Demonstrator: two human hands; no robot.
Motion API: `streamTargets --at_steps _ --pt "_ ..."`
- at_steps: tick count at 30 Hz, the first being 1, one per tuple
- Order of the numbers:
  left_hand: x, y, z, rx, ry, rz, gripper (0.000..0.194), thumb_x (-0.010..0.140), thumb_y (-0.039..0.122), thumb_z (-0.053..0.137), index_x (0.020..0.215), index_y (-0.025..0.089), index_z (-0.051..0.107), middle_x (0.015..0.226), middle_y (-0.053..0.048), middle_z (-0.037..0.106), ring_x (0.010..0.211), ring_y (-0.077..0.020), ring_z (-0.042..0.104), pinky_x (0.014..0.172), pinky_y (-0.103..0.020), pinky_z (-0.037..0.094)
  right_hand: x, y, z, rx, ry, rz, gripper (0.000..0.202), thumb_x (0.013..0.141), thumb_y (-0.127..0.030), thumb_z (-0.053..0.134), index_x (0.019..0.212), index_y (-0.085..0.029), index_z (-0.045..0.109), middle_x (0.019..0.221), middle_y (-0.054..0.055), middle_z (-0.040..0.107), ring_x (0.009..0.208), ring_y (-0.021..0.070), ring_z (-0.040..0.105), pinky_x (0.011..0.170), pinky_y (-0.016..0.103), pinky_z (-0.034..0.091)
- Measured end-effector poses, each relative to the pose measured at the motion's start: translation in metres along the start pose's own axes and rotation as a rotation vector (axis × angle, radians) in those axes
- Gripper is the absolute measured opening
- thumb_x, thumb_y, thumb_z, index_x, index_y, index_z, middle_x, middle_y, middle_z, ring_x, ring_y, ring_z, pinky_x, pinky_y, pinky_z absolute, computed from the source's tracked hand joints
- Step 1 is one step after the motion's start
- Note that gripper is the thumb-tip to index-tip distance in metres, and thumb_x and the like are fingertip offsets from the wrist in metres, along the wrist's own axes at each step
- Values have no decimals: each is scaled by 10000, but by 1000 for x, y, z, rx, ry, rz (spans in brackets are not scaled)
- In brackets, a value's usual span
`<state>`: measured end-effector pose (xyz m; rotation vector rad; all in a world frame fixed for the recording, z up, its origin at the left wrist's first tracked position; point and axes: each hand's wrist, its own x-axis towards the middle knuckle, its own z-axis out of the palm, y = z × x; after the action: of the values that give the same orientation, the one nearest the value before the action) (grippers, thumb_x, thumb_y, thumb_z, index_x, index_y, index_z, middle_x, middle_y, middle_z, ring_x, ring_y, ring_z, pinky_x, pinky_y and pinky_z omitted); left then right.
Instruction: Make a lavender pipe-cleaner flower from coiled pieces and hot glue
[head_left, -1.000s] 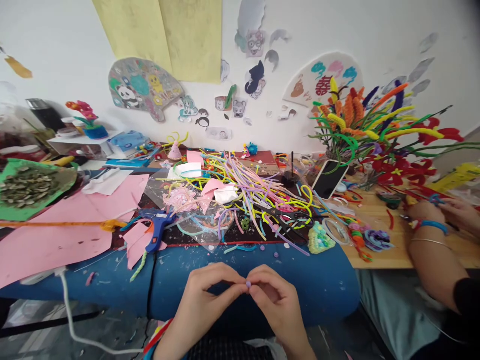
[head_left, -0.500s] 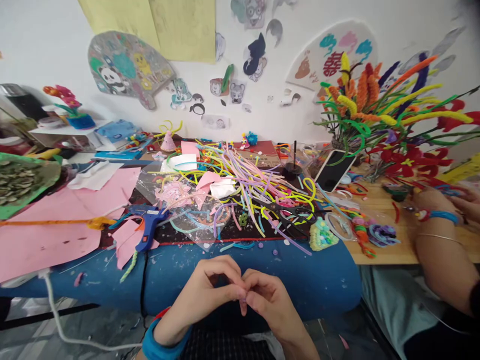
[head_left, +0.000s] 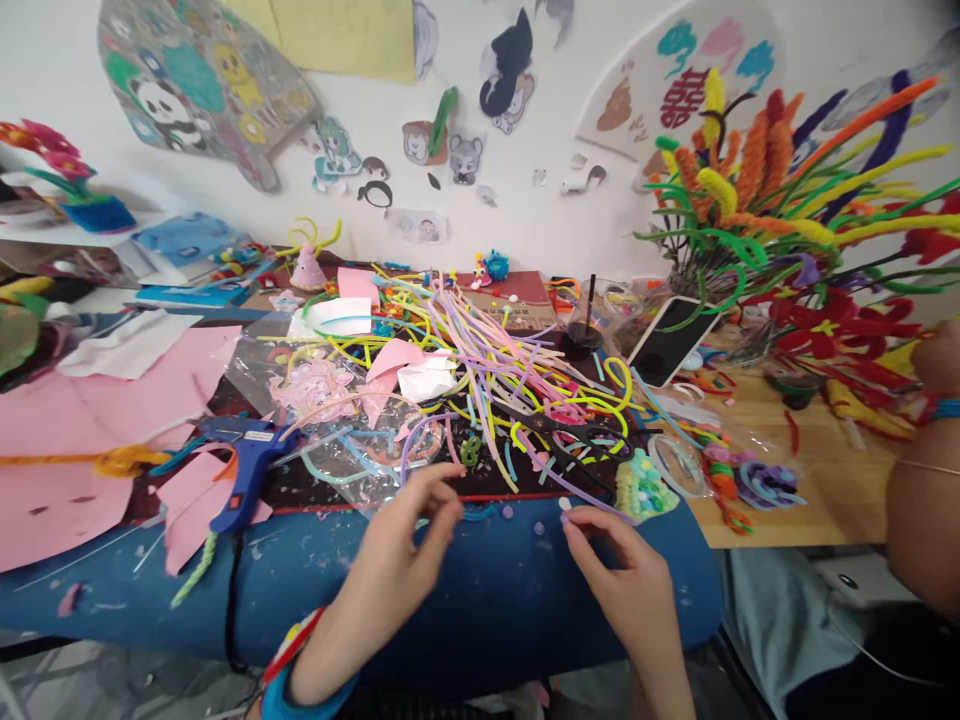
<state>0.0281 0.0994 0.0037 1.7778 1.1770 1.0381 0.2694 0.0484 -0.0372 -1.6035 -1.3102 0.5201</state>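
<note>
Here | right hand [head_left: 634, 580] pinches purple bit [head_left: 565, 519] | long axis, heading unclear

The head-worn camera looks forward and down past the near left hand [head_left: 397, 550] and right hand [head_left: 634, 575] to the farther wall [head_left: 525, 240].

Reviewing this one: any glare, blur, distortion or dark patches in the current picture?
Head view: light is soft and fairly even; pale glare streaks the clear plastic; the left hand looks slightly soft, perhaps from motion; a co-worker's arm appears stretched at the right edge; the top right corner darkens.
</note>
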Motion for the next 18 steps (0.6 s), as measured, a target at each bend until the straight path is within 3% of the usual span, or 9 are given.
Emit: streamTargets --at_steps 2,4,8,12,18 --pt "7 1 17 180 -157 150 236 928 153 550 1132 229 641 1018 -56 669 909 -206 638 820 -326 521 6 8 -2 -171 -5 -128 85 852 -293 670 881 -235 724 842 42 747 732 204 688 725 328 561" --pt "12 -1 33 329 -217 220 204 911 124 583 1082 192 672 1064 -84 656 981 -246 609 869 -377 516 11 12 0 -227 -60 -256 75 881 -269 651 887 -241 719 860 41 745 777 207 698 744 326 565" --pt "18 -9 51 431 -234 253 153 919 112 592 1035 150 685 958 -74 658 900 -238 591 811 -375 534 17 18 3 -221 -133 -420 110 911 -191 628 929 -244 723 908 48 737 856 202 701 793 325 574" --pt "18 -15 59 402 -223 274 142 938 108 570 970 156 699 902 -57 669 841 -217 587 743 -333 527 19 22 -4 -188 -197 -455 171 912 -129 623 999 -240 718 951 57 733 887 193 691 803 313 572" --pt "18 -16 65 330 -245 304 164 977 144 527 1041 162 677 896 -44 712 801 -202 582 733 -319 505 20 23 -7 -176 -279 -504 240 886 -123 660 1099 -229 693 994 66 734 898 203 684 806 329 567"
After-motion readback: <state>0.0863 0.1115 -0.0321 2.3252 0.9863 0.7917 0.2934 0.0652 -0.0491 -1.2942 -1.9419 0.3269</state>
